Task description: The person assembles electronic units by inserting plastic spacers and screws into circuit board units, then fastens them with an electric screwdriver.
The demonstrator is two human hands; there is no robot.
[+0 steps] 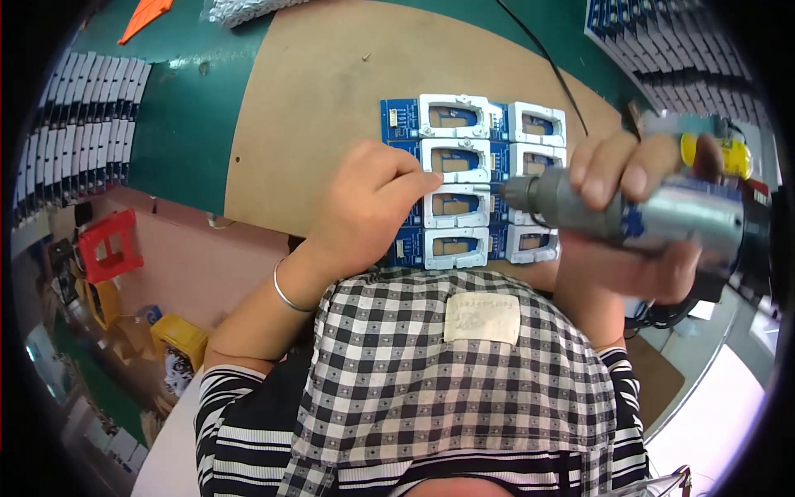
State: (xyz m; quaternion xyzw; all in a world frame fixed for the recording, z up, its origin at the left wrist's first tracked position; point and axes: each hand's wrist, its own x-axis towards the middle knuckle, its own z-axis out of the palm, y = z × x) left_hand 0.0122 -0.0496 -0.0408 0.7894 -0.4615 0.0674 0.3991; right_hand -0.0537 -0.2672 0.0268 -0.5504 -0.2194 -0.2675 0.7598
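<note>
A blue circuit board panel (402, 124) lies before me, with several white plastic frames (454, 115) in two columns on it. My left hand (368, 203) is closed at the panel's left side. Its thumb and forefinger pinch at the edge of a white frame in the left column; whatever is between the fingertips is too small to make out. In my right hand (621, 178) is a grey electric screwdriver (580, 197), held nearly level over the panel's right side. Its tip points left, close to the gap between the two columns, and its body hides part of the right-column frames.
A brown board (315, 108) covers part of the green table (186, 124). A tiny brass-coloured screw (366, 57) lies on it. Stacks of white and blue parts stand at far left (99, 99) and far right (662, 41). A black cable (542, 50) crosses behind the panel.
</note>
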